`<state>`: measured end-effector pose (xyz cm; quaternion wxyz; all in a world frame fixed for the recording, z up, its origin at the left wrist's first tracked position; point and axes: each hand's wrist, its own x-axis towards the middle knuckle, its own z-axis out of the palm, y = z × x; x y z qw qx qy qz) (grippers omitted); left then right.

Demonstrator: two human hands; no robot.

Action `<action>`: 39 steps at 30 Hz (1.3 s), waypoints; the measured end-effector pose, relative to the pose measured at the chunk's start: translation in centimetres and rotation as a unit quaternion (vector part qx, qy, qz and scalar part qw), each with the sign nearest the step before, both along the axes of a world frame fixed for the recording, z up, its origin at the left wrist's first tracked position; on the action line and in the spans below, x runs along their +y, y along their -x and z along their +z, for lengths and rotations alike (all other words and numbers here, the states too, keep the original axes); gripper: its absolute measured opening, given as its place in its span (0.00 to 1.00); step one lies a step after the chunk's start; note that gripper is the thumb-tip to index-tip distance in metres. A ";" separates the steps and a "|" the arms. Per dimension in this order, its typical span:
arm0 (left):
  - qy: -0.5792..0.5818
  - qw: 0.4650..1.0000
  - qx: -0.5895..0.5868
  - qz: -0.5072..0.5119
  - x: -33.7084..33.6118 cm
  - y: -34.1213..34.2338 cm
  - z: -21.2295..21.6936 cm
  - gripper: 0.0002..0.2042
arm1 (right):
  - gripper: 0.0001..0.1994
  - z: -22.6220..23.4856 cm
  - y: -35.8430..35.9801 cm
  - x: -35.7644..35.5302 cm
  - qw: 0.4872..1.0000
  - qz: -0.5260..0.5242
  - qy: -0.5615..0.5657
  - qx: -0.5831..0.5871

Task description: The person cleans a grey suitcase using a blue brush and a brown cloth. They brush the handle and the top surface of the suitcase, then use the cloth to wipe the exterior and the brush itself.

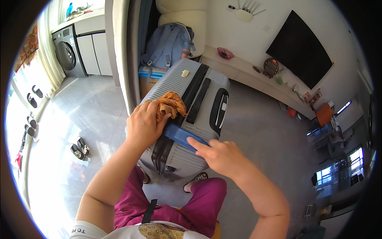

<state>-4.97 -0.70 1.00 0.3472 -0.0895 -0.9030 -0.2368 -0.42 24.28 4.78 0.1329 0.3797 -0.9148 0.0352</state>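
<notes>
A person seated in magenta trousers looks down over their own two bare arms at a grey ribbed suitcase lying flat on the pale tiled floor. One sandalled foot shows just below the suitcase's near edge.

The right hand lies near the suitcase's near right corner, fingers stretched almost straight, fingertips pressing on a flat blue strap-like band; it does not grip it. The band lies across the lid near the near edge, its long axis running from upper left to lower right, crosswise to the suitcase.

The left hand sits at the suitcase's left edge, curled closed around a crumpled orange-brown cloth that bunches out past the fingers onto the lid.

The suitcase's long axis points away from the person, toward the upper right. A black zip band runs along its length, with a black handle and a second black handle toward the right edge. A small pale tag-like patch sits near the far edge.

Just beyond the far edge stands a cardboard box with a blue top, and behind it a light blue backpack leaning on a cream chair.

Shoes lie on the floor to the left, more by the bright window. A grey washing machine stands at far left. On the far right wall hangs a dark flat screen above a low shelf.
</notes>
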 end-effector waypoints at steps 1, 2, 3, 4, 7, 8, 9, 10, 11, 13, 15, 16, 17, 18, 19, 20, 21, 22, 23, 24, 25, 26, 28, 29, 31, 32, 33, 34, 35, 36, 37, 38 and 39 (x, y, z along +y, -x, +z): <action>-0.005 1.000 0.006 -0.005 0.0 0.1 0.0 0.21 | 0.20 -0.6 0.4 -0.2 1.000 0.012 0.015 0.020; -0.007 1.000 0.011 0.001 -0.4 0.3 -0.1 0.21 | 0.21 -0.2 0.3 0.1 1.000 0.015 0.003 0.010; -0.010 1.000 -0.002 -0.004 -0.7 0.3 -0.2 0.21 | 0.21 0.8 -0.7 1.3 1.000 0.013 -0.011 -0.002; -0.004 1.000 -0.002 -0.003 -0.8 0.3 -0.3 0.21 | 0.21 1.4 -1.5 2.6 1.000 0.011 -0.025 -0.014; 0.017 1.000 0.006 0.005 -0.7 0.2 -0.3 0.21 | 0.21 1.5 -2.8 6.4 0.998 -0.006 -0.010 -0.062; 0.021 1.000 0.013 0.005 -0.2 0.2 -0.2 0.21 | 0.21 1.9 -2.8 5.9 0.998 -0.002 -0.027 -0.055; 0.028 0.999 0.016 0.001 0.1 0.2 -0.3 0.21 | 0.21 2.1 -2.9 4.7 0.998 0.000 -0.042 -0.050; 0.027 1.000 0.013 0.002 0.2 0.2 -0.5 0.22 | 0.21 2.1 -2.9 3.4 0.997 0.002 -0.057 -0.045; 0.028 1.000 0.009 0.005 0.1 0.2 -0.6 0.22 | 0.21 1.5 -2.2 2.0 0.999 0.010 -0.032 -0.036; 0.021 1.000 0.006 -0.001 0.3 0.2 -0.5 0.23 | 0.22 0.3 -0.9 0.4 1.000 0.023 0.012 -0.013; 0.014 1.000 -0.005 -0.007 0.0 0.4 -0.5 0.23 | 0.22 0.7 -1.6 1.4 1.000 0.017 -0.012 -0.016; 0.021 1.000 -0.002 -0.011 0.0 0.3 -0.5 0.23 | 0.22 1.0 -2.0 2.2 0.999 0.013 -0.025 -0.017; 0.030 0.999 0.000 -0.013 -0.1 0.3 -0.6 0.23 | 0.22 1.0 -2.3 3.6 0.999 -0.002 -0.020 -0.031; 0.034 0.999 0.008 -0.017 -0.2 0.3 -0.4 0.23 | 0.22 1.5 -2.9 5.2 0.999 -0.018 -0.019 -0.040; 0.032 0.999 0.017 -0.015 -0.4 0.2 -0.3 0.22 | 0.22 1.8 -3.3 6.4 0.998 -0.034 -0.019 -0.050; 0.031 0.999 0.026 -0.018 -0.3 0.2 -0.4 0.22 | 0.22 1.7 -3.6 7.3 0.997 -0.056 0.032 -0.052; 0.030 0.999 0.035 -0.021 -0.2 0.3 -0.4 0.22 | 0.22 1.4 -3.7 8.2 0.992 -0.078 0.083 -0.055; 0.010 0.999 0.027 -0.027 -0.2 0.5 -0.4 0.22 | 0.23 0.9 -3.8 8.8 0.984 -0.098 0.134 -0.058; -0.008 0.999 0.020 -0.034 -0.4 0.8 -0.3 0.22 | 0.23 0.0 -3.9 8.9 0.971 -0.109 0.201 -0.064; -0.026 0.999 0.013 -0.039 -0.5 1.0 0.1 0.21 | 0.23 -1.0 -3.8 8.7 0.954 -0.117 0.266 -0.069; -0.076 0.995 -0.001 -0.057 -0.5 1.2 0.7 0.21 | 0.22 -1.9 -3.8 8.3 0.933 -0.124 0.331 -0.075; -0.099 0.992 -0.001 -0.075 -0.4 1.3 1.5 0.21 | 0.22 -2.7 -3.8 7.7 0.898 -0.144 0.396 -0.125; -0.143 0.982 0.004 -0.119 0.5 2.0 3.2 0.21 | 0.22 -4.4 -4.1 6.4 0.809 -0.178 0.517 -0.216; -0.129 0.981 0.024 -0.140 1.0 2.6 3.8 0.22 | 0.22 -5.0 -3.9 6.0 0.790 -0.165 0.544 -0.229; -0.078 0.984 0.026 -0.155 2.2 4.2 5.2 0.22 | 0.23 -5.5 -3.1 5.3 0.749 -0.159 0.591 -0.252; -0.051 0.985 0.026 -0.161 2.8 4.8 6.0 0.22 | 0.23 -5.3 -2.9 5.0 0.717 -0.167 0.617 -0.278; -0.024 0.988 -0.017 -0.150 3.4 5.6 7.1 0.22 | 0.23 -5.1 -2.5 4.8 0.696 -0.167 0.640 -0.280; 0.000 0.990 -0.011 -0.141 3.7 6.9 7.5 0.22 | 0.23 -4.9 -2.0 4.6 0.674 -0.167 0.662 -0.282; 0.022 0.991 -0.003 -0.133 4.1 8.4 7.6 0.22 | 0.24 -4.8 -1.6 4.6 0.653 -0.167 0.682 -0.283; 0.043 0.991 0.001 -0.126 4.6 10.0 7.6 0.23 | 0.24 -4.8 -1.4 4.7 0.641 -0.168 0.692 -0.285; 0.048 0.992 -0.022 -0.113 5.2 11.4 8.2 0.23 | 0.24 -4.8 -1.1 4.9 0.629 -0.169 0.702 -0.287; 0.040 0.993 -0.021 -0.108 5.8 12.9 8.7 0.23 | 0.24 -5.0 -0.9 5.1 0.617 -0.170 0.712 -0.290; 0.033 0.994 -0.022 -0.101 6.3 14.5 9.1 0.22 | 0.24 -5.4 -0.7 5.2 0.621 -0.169 0.708 -0.289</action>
